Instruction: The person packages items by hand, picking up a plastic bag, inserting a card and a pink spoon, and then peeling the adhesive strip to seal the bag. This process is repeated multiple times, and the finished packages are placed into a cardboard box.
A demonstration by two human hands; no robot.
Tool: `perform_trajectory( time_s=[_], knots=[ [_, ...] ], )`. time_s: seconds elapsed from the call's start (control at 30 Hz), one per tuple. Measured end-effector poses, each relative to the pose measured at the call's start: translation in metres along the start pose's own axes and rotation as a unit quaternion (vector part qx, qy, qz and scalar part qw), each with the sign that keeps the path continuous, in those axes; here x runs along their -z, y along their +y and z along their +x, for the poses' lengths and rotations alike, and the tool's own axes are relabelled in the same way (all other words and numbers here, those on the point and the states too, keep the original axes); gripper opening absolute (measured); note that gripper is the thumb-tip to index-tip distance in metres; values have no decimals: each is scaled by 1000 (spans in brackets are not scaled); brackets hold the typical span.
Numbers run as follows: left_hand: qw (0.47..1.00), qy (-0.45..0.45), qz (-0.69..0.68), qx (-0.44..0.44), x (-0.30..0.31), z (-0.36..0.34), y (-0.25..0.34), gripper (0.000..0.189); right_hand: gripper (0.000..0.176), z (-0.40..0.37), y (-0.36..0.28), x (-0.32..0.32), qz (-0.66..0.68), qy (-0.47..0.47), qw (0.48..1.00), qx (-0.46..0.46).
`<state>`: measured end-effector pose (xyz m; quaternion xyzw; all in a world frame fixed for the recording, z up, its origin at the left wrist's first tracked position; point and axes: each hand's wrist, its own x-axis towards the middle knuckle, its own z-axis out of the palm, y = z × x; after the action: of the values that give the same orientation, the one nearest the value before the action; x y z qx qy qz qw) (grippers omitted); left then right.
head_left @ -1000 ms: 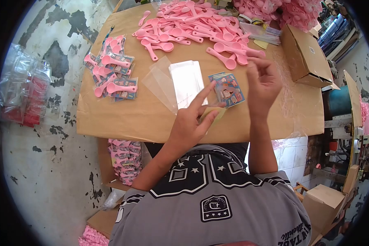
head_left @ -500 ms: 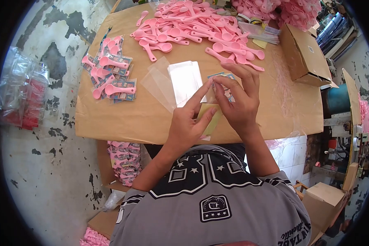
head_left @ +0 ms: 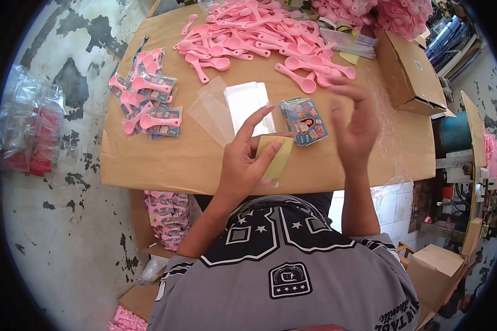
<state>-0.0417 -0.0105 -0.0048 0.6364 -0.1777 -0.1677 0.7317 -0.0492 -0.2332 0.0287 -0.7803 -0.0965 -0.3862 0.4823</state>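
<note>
My left hand (head_left: 247,160) is closed on a pale yellow card (head_left: 277,154), thumb on top and index finger stretched out; a bit of pink and clear plastic shows at its lower edge. My right hand (head_left: 359,124) is raised over the table's right side, blurred, its thumb and fingers apart with nothing visible between them. Between the hands lies a stack of blue printed cards (head_left: 309,124). Just beyond my left hand is a pile of clear plastic sleeves (head_left: 248,105), and more loose sleeves (head_left: 209,113) fan out to its left.
A large heap of pink spoons (head_left: 248,33) covers the table's far side. Packed spoons with cards (head_left: 149,99) lie at the left. A cardboard box (head_left: 408,74) stands at the right edge, near tape rolls (head_left: 342,27). Plastic bags (head_left: 30,121) lie on the floor.
My right hand has moved away from my left fingertips to the right and turned, uncovering the blue card stack. My left hand has shifted slightly left and down, still with the yellow card.
</note>
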Motion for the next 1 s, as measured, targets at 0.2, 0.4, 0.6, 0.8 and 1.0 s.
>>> perform_trajectory(
  time_s=[0.2, 0.4, 0.6, 0.8, 1.0],
  knots=[
    [999, -2, 34, 17, -12, -2, 7, 69, 27, -12, -7, -27, -179, -58, 973, 136],
    [978, 0, 203, -46, -16, 1, 7, 69, 22, -16, 2, -30, -184, -29, 973, 138],
    [982, -52, 178, -29, -19, 3, 3, 69, 17, -12, 15, -16, -85, 40, 996, 6],
    [996, 14, -86, 32, -18, 4, 3, 59, 11, -5, 39, 13, 238, 185, 941, -155],
    [993, 43, -103, -49, -2, 10, -10, 28, 10, -31, 3, 12, 254, -103, 916, -293]
  ],
)
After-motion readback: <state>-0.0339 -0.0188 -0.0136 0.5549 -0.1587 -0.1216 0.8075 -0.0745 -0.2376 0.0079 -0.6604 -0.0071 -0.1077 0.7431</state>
